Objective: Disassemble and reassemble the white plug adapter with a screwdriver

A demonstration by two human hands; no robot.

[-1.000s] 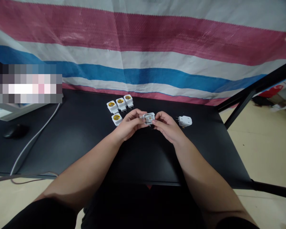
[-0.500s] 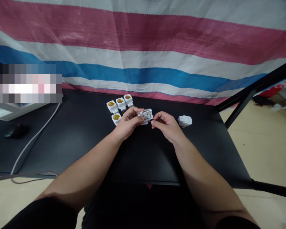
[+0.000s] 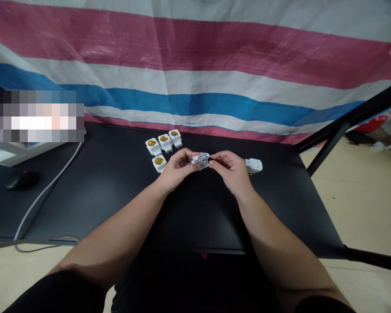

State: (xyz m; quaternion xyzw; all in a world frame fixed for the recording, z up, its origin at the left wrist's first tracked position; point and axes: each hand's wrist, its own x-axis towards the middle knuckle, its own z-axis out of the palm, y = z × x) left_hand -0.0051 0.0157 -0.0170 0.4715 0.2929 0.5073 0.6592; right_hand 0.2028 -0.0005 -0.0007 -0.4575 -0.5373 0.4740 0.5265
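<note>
My left hand [image 3: 180,168] grips an opened white plastic plug housing [image 3: 201,159] between thumb and fingers, above the middle of the black table. Metal shows inside the housing. At its right edge my right hand [image 3: 230,168] has thumb and index finger pinched together; whatever sits between them is too small to make out. Left of my hands lie several white plug-in lamp sockets with yellow round openings, one of them a socket [image 3: 159,162] close to my left wrist. A white plug adapter [image 3: 254,165] lies right of my right hand, partly hidden by it.
The black table [image 3: 195,217] backs onto a striped red, white and blue sheet [image 3: 195,48]. At the left are a black mouse [image 3: 22,179], a grey cable [image 3: 48,187] and a white box-like object [image 3: 16,153]. A black metal frame [image 3: 342,124] rises at the right.
The housing has tilted in my left hand, so its inside faces me less. My right hand has moved slightly, now covering the left end of the plug adapter.
</note>
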